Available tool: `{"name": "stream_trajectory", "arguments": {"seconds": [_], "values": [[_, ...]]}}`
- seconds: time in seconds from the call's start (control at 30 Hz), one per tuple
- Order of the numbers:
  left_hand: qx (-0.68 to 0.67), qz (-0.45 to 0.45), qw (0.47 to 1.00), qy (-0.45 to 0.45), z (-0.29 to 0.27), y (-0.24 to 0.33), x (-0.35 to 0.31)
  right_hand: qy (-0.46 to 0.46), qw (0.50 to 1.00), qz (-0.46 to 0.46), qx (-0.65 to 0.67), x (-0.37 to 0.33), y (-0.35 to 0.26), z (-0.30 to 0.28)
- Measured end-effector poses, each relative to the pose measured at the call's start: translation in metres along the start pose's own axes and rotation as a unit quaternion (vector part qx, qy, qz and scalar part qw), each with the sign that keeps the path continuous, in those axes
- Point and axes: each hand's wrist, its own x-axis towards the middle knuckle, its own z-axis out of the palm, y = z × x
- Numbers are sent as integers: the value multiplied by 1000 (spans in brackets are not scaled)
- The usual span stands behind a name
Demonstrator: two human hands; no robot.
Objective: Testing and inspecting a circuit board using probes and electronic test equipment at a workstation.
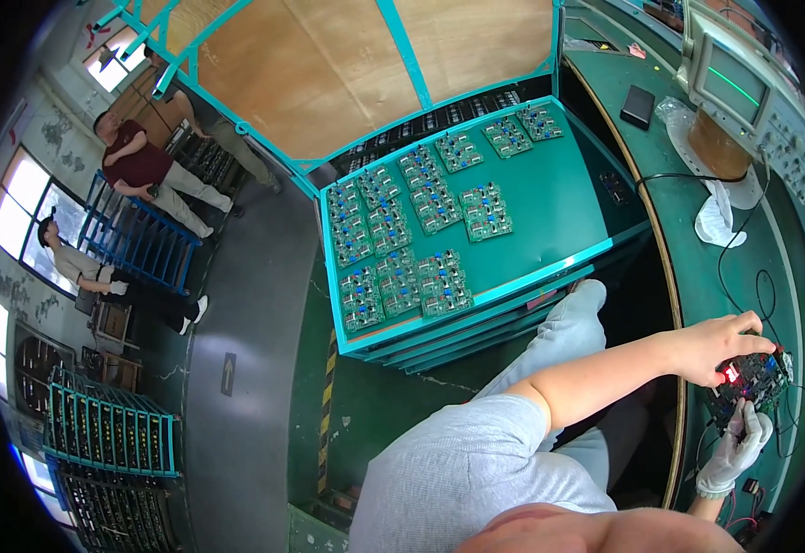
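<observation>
At the bench on the right, my bare left hand (711, 350) grips a dark circuit board (763, 376) from its upper-left side, fingers bent over the edge. A red light glows on the board beside that hand. My right hand (737, 452), in a white glove, has its fingers drawn together against the board's lower edge. Whether it also pinches something small there is hidden. Thin black cables (794, 415) loop around the board's right side. Red and dark leads (748, 511) lie just below the gloved hand.
An oscilloscope (732, 88) with a green trace stands at the bench's far end, near a brown spool (720, 147), black box (637, 106) and white cloth (720, 217). Several green circuit boards (437, 205) lie on a teal-framed cart (531, 217). Two people stand left, near racks (112, 424).
</observation>
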Motion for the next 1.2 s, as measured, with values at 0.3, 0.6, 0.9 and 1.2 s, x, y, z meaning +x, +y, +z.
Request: {"name": "stream_trajectory", "arguments": {"seconds": [0.3, 0.6, 0.9, 1.2], "values": [[-15, -24, 999, -18, -4, 4, 0, 8, 999, 16, 38, -3, 3, 2], [-22, -26, 999, -21, -5, 7, 1, -1, 1000, 14, 6, 2, -1, 0], [-10, -33, 999, -41, -13, 13, 5, -114, 992, 45, -16, 20, -20, -18], [-22, -86, 995, -40, -14, 24, 7, 13, 1000, 8, 11, 23, -15, -5]]}}
